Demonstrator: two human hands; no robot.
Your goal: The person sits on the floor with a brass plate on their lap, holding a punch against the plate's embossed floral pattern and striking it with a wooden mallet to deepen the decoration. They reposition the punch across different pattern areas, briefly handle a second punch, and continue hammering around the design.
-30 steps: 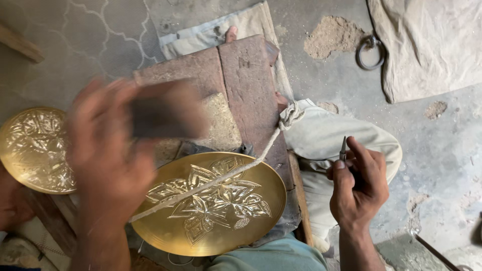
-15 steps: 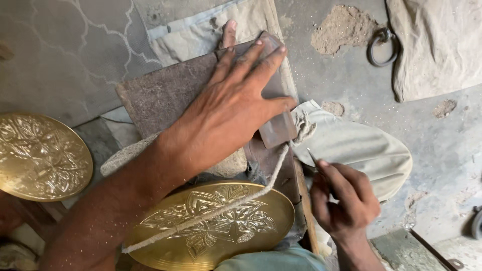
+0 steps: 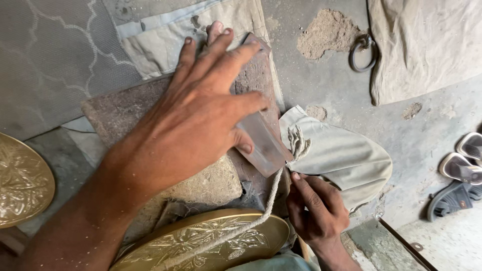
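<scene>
Dusty grey concrete floor [image 3: 341, 95] with a sand pile [image 3: 326, 32], iron ring [image 3: 362, 51], and possibly sandals [image 3: 464, 173].

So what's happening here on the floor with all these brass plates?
A person is working low over the floor. The left hand lies spread, palm down, on a worn reddish-brown slab, its thumb against a flat grey block. The right hand pinches something thin beside a pale cloth bag. A rope runs across an engraved brass plate below; a second brass plate sits at the left.
</scene>
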